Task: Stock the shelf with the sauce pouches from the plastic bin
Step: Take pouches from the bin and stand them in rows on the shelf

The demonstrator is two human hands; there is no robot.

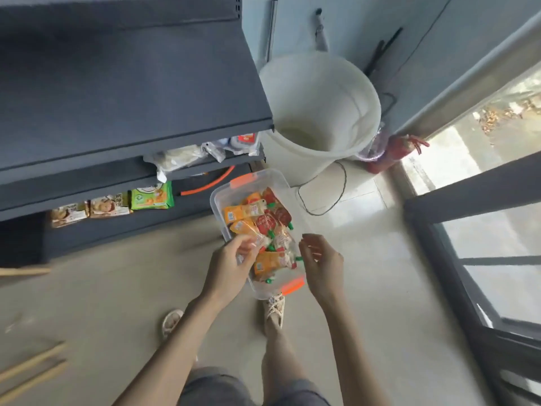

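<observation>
The plastic bin [218,197] sits on the floor below the shelf [131,112], loaded with sauce pouches [263,218]. The left grip [231,265] pinches one orange pouch [244,227] at the bin's near-left edge. The right grip [322,262] hovers released above the right rim, holding nothing. Recommended procedure: the operator lifts the pouch clear of its neighbours, steadies the bin with the free grip if it slides, then places the pouch label-outward on the shelf.
</observation>
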